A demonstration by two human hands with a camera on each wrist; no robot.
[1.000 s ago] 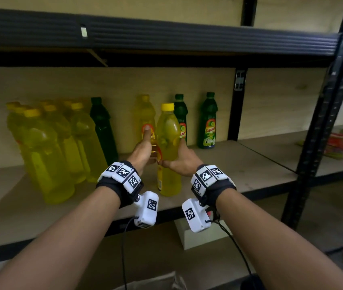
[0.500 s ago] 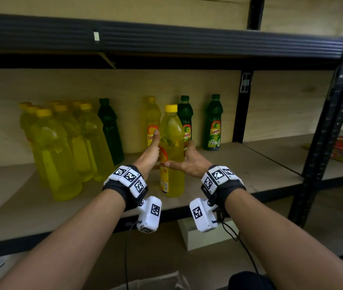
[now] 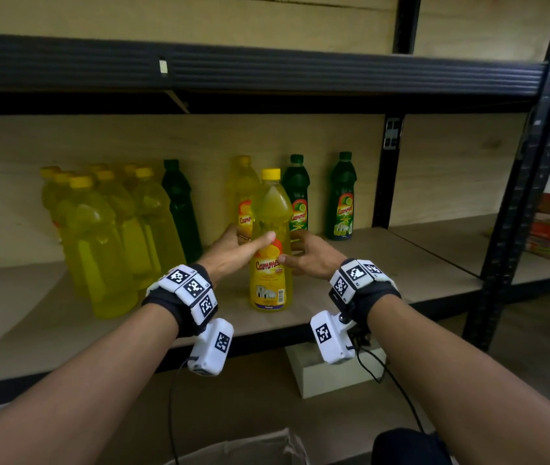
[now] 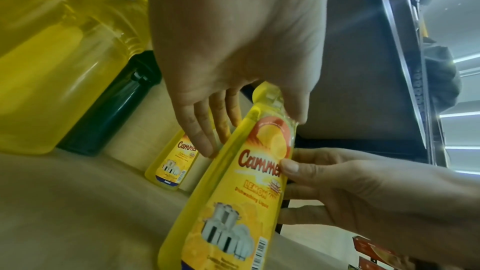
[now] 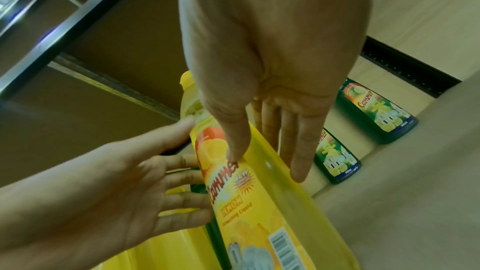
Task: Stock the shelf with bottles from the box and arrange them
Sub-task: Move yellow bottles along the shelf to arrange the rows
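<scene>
A yellow Cammer lemon bottle point(image 3: 270, 250) point(image 4: 246, 202) point(image 5: 259, 202) stands upright near the front of the wooden shelf point(image 3: 384, 263), its label facing me. My left hand point(image 3: 246, 239) point(image 4: 249, 130) holds its left side, thumb across the front and fingers behind. On the right side, my right hand point(image 3: 292, 246) point(image 5: 265, 165) holds it with the thumb tip on the label and the fingers round the far side. A second yellow bottle point(image 3: 243, 196) stands right behind it.
Several yellow bottles point(image 3: 99, 236) cluster at the left beside a dark green one point(image 3: 179, 209). Two green lime bottles point(image 3: 297, 193) point(image 3: 344, 196) stand at the back wall. A black upright point(image 3: 518, 196) rises at right. A cardboard box flap point(image 3: 233, 451) shows below.
The yellow bottle has been turned, so its label now faces me instead of the left. My left thumb has moved onto its front; both hands stay on it.
</scene>
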